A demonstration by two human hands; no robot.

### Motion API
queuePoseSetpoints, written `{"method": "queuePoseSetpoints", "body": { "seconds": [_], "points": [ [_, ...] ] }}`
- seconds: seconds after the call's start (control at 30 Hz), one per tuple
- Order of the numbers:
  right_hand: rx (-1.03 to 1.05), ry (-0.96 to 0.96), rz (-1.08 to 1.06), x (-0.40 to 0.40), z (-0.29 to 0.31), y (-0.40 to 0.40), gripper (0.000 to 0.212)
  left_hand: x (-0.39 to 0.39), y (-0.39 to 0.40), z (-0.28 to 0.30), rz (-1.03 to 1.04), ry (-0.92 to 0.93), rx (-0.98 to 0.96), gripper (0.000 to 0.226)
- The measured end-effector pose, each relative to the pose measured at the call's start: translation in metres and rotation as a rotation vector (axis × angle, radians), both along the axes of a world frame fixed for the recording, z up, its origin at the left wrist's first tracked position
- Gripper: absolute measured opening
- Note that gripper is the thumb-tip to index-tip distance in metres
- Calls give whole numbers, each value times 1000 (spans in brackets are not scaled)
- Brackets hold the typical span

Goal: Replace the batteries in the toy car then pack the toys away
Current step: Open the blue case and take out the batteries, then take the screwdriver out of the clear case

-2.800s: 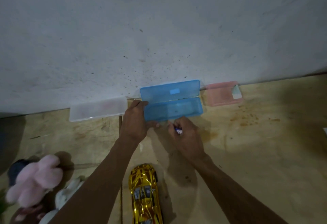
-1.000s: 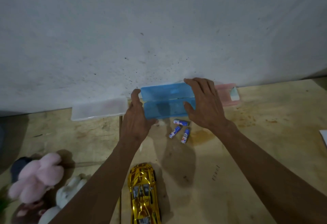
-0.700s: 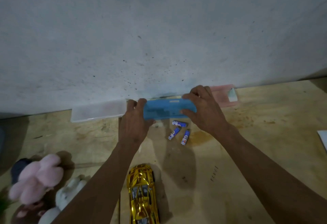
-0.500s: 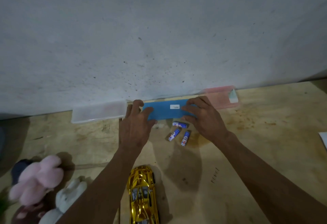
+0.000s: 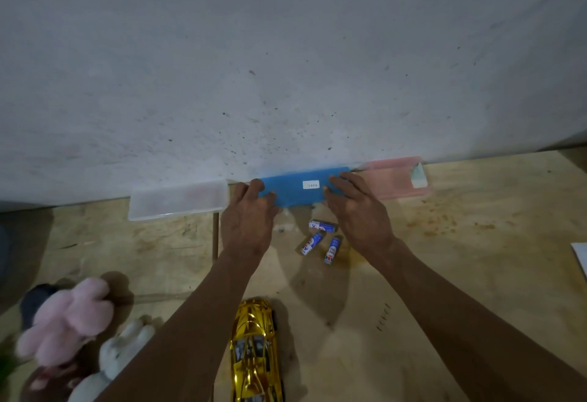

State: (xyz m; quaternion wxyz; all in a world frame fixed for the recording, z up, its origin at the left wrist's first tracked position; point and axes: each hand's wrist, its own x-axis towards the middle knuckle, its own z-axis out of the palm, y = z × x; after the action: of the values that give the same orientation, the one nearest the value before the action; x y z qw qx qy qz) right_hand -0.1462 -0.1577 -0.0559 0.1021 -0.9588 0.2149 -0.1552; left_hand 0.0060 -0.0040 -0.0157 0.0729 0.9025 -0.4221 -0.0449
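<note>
A blue plastic case (image 5: 301, 187) with a small white label lies closed against the wall. My left hand (image 5: 247, 220) rests on its left end and my right hand (image 5: 355, 211) on its right end, fingers laid flat over the lid. Three blue and white batteries (image 5: 320, 238) lie loose on the wooden table just in front of the case, between my wrists. The gold toy car (image 5: 255, 351) sits near me, nose pointing toward the wall.
A clear case (image 5: 178, 200) lies left of the blue one and a pink case (image 5: 397, 177) right of it, both along the wall. Pink (image 5: 66, 319) and white (image 5: 124, 347) plush toys sit at the lower left. A white sheet edge (image 5: 581, 257) shows at far right.
The blue case stood open with its lid up; both hands folded the lid down and it is now closed flat. Three batteries were set on the table in front of it.
</note>
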Motion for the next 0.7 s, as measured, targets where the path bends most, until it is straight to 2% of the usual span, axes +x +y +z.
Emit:
{"method": "queuePoseSetpoints", "body": {
  "seconds": [0.13,0.3,0.43,0.57,0.7],
  "points": [
    [-19,104,-33,8,14,4,15,1,-3,10,-5,11,70,28],
    [58,260,-122,18,36,17,31,6,6,22,-74,97,144,47],
    [181,103,-157,24,42,39,40,13,34,41,-32,121,62,51],
    [359,-89,-168,53,55,93,32,37,81,50,31,145,-19,48],
    [442,-217,-155,96,63,151,23,76,132,45,109,139,-50,48]
  ]
}}
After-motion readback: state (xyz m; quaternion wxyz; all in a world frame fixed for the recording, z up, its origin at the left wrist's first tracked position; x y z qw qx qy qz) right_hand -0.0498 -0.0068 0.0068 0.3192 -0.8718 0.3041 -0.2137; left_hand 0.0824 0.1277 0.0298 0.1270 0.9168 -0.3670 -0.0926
